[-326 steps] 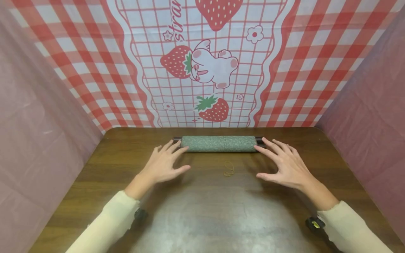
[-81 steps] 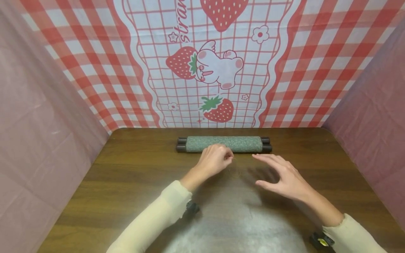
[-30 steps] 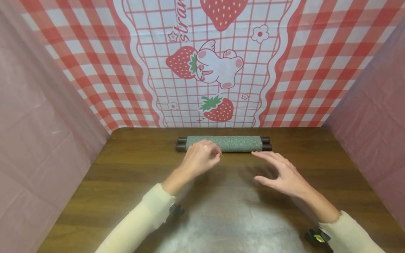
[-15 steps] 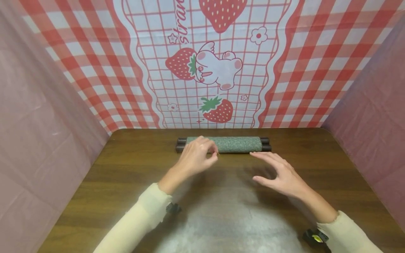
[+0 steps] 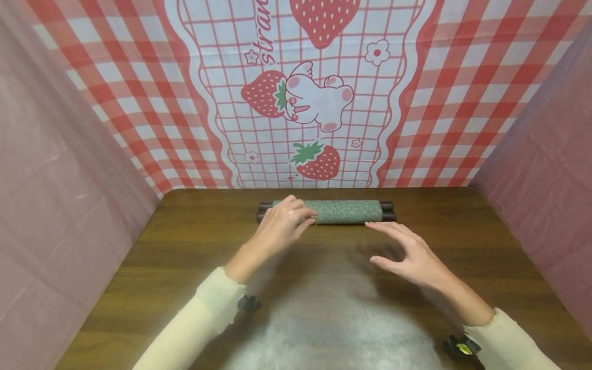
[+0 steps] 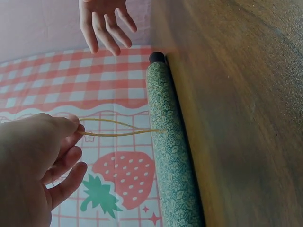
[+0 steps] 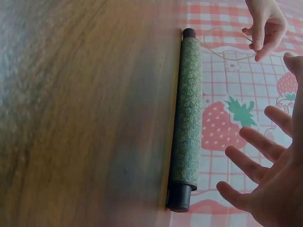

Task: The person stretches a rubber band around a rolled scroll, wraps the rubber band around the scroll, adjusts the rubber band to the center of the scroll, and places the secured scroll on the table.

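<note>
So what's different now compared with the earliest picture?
The left hand has moved rightward from near the left end of the green roll and now pinches the thin yellow band, which lay on the table and is now lifted off it. The right hand is still open near the roll's right end; the roll has stayed put.

Crosswise near the far edge of the tabletop [image 5: 324, 277], the scroll [image 5: 349, 211]; at each of its ends, rods [image 5: 389, 217] one behind the other. Upright behind that edge, the back cloth [image 5: 324, 110]; along the left side, the left curtain [image 5: 69, 195], along the right side, the right curtain [image 5: 541, 169]. Above the scroll's left part, the left hand [image 5: 282, 223], with the band [image 6: 116, 135] between its fingers [image 6: 68, 161], contact with the scroll unclear. Just before the scroll's right part, above the tabletop, the right hand [image 5: 409, 254].
</note>
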Tool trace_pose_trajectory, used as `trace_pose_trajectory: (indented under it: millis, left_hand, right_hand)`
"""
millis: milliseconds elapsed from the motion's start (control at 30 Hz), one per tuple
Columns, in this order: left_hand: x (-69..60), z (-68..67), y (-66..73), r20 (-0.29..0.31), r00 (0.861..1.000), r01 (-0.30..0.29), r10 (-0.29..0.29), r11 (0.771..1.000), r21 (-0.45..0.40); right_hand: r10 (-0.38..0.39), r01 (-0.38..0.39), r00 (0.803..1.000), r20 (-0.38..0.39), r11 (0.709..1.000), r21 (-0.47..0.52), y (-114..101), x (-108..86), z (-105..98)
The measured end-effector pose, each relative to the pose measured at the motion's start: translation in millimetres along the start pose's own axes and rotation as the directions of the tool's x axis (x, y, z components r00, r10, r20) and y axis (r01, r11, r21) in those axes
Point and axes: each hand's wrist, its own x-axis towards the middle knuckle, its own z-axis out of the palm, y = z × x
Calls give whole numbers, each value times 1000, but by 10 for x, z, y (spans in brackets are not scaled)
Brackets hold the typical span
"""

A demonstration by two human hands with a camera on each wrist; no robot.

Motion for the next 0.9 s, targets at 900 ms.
trace_pose_trajectory:
  millis: [900]
  left_hand:
    - [-22,-30,-25,11,999,-49,49,998,49]
  right_hand:
    - [60,-66,998,36,972,224,-48,31,55]
